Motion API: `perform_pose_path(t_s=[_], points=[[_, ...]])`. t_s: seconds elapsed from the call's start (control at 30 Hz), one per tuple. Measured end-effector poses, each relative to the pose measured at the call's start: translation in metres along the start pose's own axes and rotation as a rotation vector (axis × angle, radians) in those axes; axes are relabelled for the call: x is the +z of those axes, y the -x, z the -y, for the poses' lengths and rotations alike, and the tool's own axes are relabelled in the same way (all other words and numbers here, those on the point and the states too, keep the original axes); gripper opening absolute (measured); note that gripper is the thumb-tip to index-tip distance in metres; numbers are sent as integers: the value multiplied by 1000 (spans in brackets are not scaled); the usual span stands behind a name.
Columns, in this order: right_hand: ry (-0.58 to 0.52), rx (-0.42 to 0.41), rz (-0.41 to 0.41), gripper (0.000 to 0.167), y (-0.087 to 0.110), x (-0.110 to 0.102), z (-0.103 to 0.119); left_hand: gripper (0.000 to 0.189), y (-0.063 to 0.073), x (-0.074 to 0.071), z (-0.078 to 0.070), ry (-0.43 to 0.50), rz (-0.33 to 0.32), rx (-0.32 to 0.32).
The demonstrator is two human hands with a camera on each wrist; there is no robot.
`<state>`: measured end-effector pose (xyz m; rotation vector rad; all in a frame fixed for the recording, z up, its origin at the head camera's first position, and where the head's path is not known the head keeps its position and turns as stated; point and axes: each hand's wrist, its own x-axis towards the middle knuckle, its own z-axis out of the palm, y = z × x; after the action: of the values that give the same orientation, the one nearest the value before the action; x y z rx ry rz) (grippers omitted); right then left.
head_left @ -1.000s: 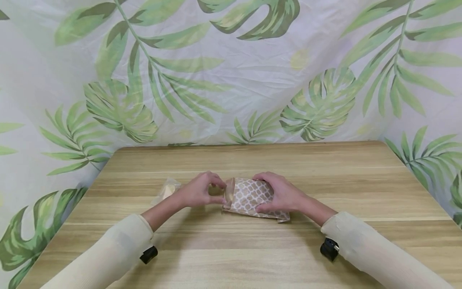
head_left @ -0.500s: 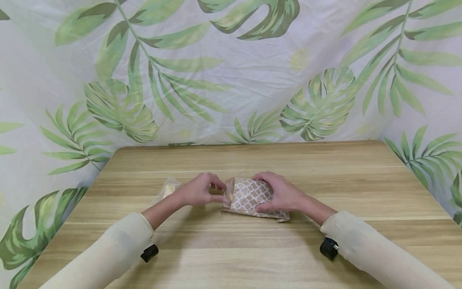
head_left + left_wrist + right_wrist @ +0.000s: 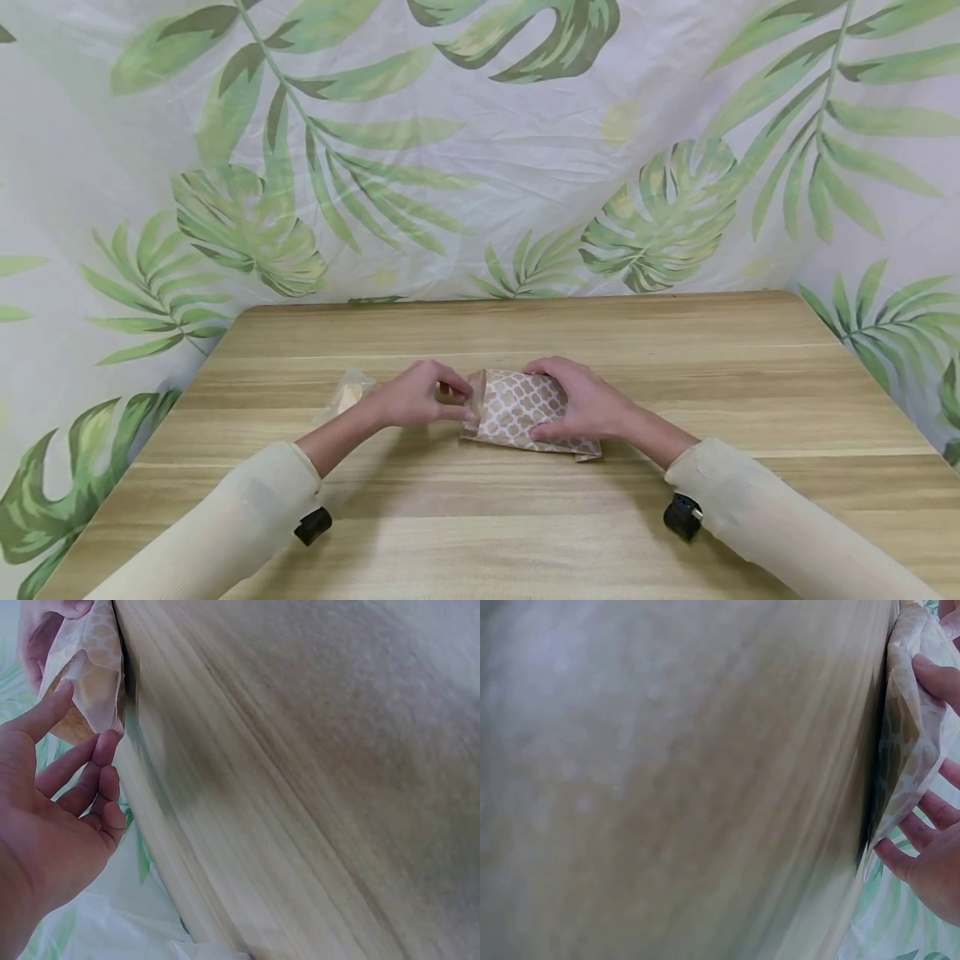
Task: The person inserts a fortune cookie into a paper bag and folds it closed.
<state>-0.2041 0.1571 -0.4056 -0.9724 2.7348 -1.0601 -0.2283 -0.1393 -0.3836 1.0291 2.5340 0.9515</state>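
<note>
A brown paper bag (image 3: 517,408) with a white lattice print lies on its side at the middle of the table, its mouth facing left. My right hand (image 3: 588,402) grips its closed end, thumb on the near side and fingers on the far side. At the mouth, the fingertips of my left hand (image 3: 416,396) hold the edge of a clear plastic packet (image 3: 96,697) that sits inside the bag. Thumb and index finger lie apart on it in the left wrist view. The packet's contents are mostly hidden by the bag.
Another clear packet (image 3: 348,393) with something beige inside lies behind my left forearm. The wooden table (image 3: 480,542) ends at the back against a leaf-print cloth (image 3: 525,192). A black wrist camera (image 3: 312,526) hangs under each sleeve.
My left fingertips have shifted very slightly toward the right at the bag's mouth. The bag and my right hand stay where they were.
</note>
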Motion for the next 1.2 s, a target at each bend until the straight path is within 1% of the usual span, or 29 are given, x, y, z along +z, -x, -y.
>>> perform_pose_path(t_s=[0.17,0.27,0.43,0.67,0.87,1.0,1.1,1.2], points=[[-2,2,-2,85,0,0,1,28,-1,3,1,55,-1,6],[-4,3,-2,85,0,0,0,29,-2,6,2,71,-11,5],[-10,4,-2,85,-1,1,-1,30,-2,11,3,78,-20,13],[-6,5,13,88,-2,0,-1,33,0,12,3,67,-27,19],[71,15,91,99,-2,-2,5,35,0,12,3,46,-14,27],[145,-2,135,111,-2,-2,8,36,0,13,5,43,-7,25],[191,-15,144,116,-2,-1,9,36,0,14,6,43,-8,27],[209,-15,134,114,-3,0,9,37,0,14,5,42,-10,31]])
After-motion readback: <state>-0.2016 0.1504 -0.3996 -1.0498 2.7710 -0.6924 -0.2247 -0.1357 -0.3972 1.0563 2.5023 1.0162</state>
